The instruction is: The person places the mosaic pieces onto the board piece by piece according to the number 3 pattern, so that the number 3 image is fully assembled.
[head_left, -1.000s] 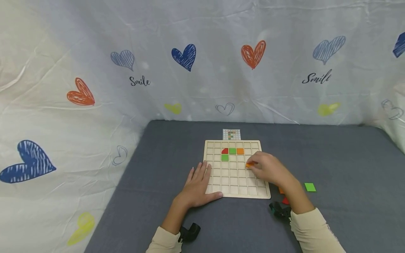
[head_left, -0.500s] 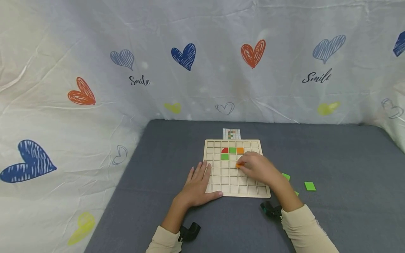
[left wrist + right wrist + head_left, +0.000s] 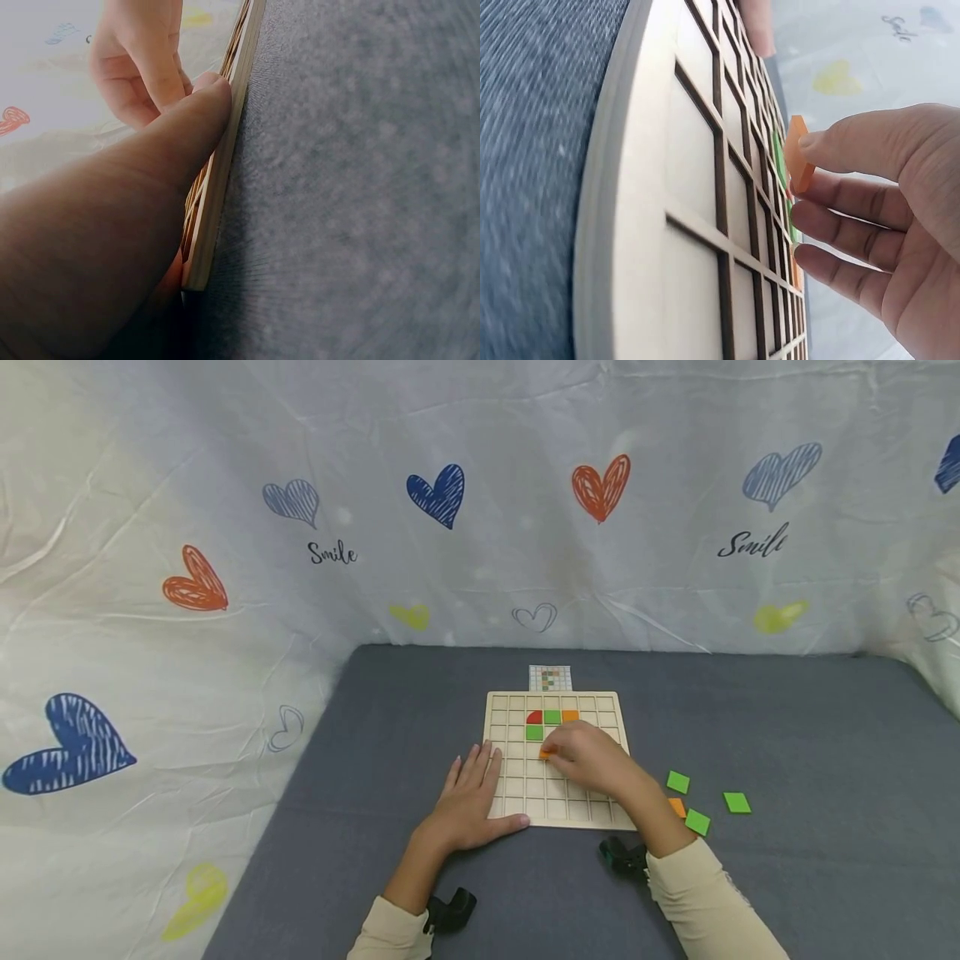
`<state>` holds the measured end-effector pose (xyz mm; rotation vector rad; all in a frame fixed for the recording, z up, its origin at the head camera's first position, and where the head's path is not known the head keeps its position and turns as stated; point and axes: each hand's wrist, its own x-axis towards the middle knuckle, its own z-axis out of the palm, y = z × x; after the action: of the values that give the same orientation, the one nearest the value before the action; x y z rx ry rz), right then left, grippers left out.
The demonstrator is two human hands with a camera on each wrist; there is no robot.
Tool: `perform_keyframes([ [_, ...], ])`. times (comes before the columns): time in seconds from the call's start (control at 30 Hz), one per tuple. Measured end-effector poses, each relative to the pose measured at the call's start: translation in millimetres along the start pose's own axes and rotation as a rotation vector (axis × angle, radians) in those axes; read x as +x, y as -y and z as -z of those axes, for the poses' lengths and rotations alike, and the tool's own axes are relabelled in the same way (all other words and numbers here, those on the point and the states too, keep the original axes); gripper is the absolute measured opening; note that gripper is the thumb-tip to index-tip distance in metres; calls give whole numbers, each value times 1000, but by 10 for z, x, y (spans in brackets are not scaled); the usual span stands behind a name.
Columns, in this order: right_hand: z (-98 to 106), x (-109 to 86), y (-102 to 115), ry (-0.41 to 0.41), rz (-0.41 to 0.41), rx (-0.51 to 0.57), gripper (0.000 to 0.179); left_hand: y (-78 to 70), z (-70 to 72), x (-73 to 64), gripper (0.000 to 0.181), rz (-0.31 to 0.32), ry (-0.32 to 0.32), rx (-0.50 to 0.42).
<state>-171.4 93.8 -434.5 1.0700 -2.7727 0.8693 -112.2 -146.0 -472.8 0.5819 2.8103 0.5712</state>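
Observation:
A square wooden grid board (image 3: 555,814) lies on the table. Thumb and fingers of my right hand (image 3: 592,760) pinch a thin orange tile (image 3: 798,161), held tilted close over the middle cells. My left hand (image 3: 465,806) rests along the board's left edge, fingers straight, thumb on the front left rim. Set in the grid's upper part are a red quarter-round tile (image 3: 534,717), a green tile (image 3: 552,717) and another orange tile (image 3: 570,715) in a row. Directly below the red one sits a second green tile (image 3: 534,732).
Behind the board lies a small printed card (image 3: 550,677) with a coloured grid pattern. Loose green tiles (image 3: 678,782) and an orange tile (image 3: 677,807) are scattered on the grey tablecloth (image 3: 840,752), right of the board by my right forearm. A heart-printed curtain (image 3: 495,568) hangs behind.
My right hand has moved left across the board, carrying the orange tile. Loose tiles that its forearm covered now show on the right. My left hand has stayed in place.

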Motion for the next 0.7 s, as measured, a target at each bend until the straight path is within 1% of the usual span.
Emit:
perform_keyframes([
  [0.17, -56, 38, 23, 11, -18, 9, 12, 21, -26, 7, 110, -5, -7, 4],
  [0.3, -98, 58, 38, 7, -17, -8, 12, 34, -45, 10, 110, -8, -17, 4],
  [0.4, -121, 76, 54, -1, -18, -27, 11, 27, -40, 11, 110, -1, -7, 17],
  [0.57, -151, 102, 63, -16, -16, -59, 12, -15, 10, -2, 107, 1, 4, 13],
  [0.7, -181, 124, 57, -22, -21, -82, 12, -38, 32, -15, 106, -7, -1, 8],
])
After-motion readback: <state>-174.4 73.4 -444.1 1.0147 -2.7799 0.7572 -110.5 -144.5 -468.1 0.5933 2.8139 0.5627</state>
